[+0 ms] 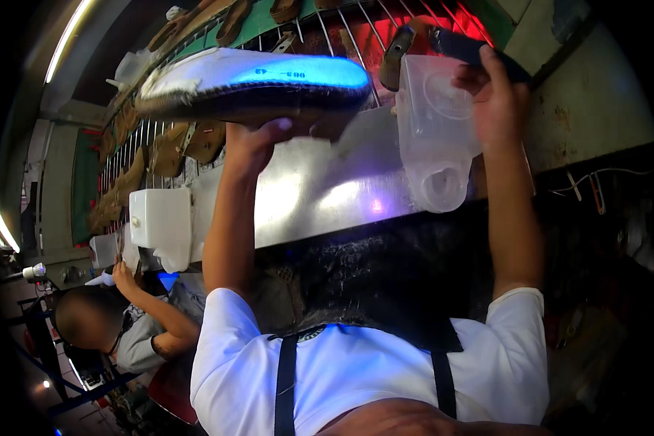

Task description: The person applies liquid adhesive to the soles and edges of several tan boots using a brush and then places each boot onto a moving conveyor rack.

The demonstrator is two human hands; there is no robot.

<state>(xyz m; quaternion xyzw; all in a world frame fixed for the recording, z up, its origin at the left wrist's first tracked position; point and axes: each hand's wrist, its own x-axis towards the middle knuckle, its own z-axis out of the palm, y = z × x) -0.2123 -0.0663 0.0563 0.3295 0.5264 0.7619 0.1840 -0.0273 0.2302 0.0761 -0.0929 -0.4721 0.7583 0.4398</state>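
My left hand (258, 142) grips a lasted shoe upper (254, 76) from beneath, raised above the metal bench. Its pale underside faces up, with a stitched edge running above the dark upper. The hand hides part of its near side. At the upper right, my right hand (498, 98) has its fingers closed on a dark, flat, elongated piece (461, 47), whose exact kind I cannot make out. Just left of that wrist stands a translucent plastic container (432, 131) with a rounded opening at its near end.
A metal bench (305, 189) runs in front of me. Along its far side is a wire rack (341, 33) bearing several brown soles or shoe parts (203, 142). A white plastic container (160, 221) stands left. A co-worker (152, 327) sits at the lower left, one arm raised.
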